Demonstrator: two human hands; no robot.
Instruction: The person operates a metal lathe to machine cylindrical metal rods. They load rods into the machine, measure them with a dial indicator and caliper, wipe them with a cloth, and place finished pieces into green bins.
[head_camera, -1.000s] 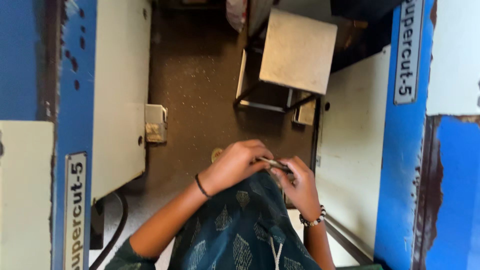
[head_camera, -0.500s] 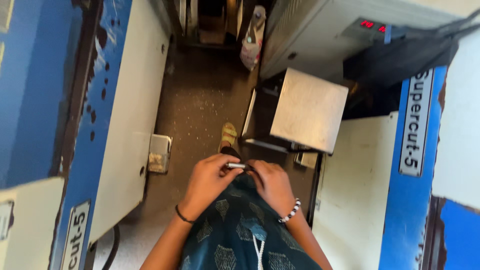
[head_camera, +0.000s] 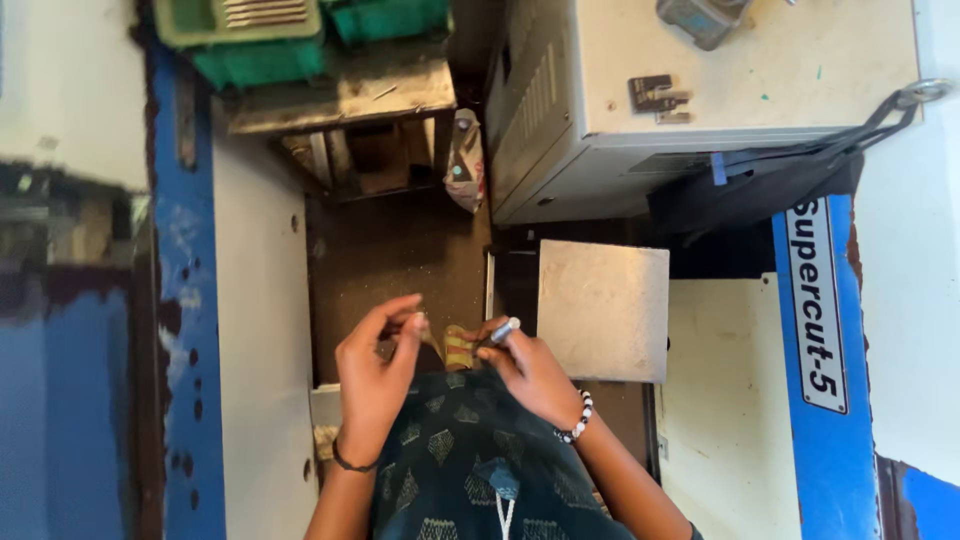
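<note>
Speckled brown floor (head_camera: 400, 250) between machines (head_camera: 250, 300)

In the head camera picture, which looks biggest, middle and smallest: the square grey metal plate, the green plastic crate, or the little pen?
1. Square grey metal plate.
2. Green plastic crate, though the picture's edge cuts it off and it lies farther away, so unsure.
3. Small pen in the right hand.

We see strong daylight on the cream machine housing (head_camera: 700, 95), which looks almost washed out near its top. Below this housing the floor (head_camera: 400, 260) is dim and grainy, in deep shadow. To the left of the housing, the blue panel (head_camera: 90, 400) is smeared by blur. The hands (head_camera: 375, 375) below the housing are evenly lit and fairly sharp, with soft edges.
</note>
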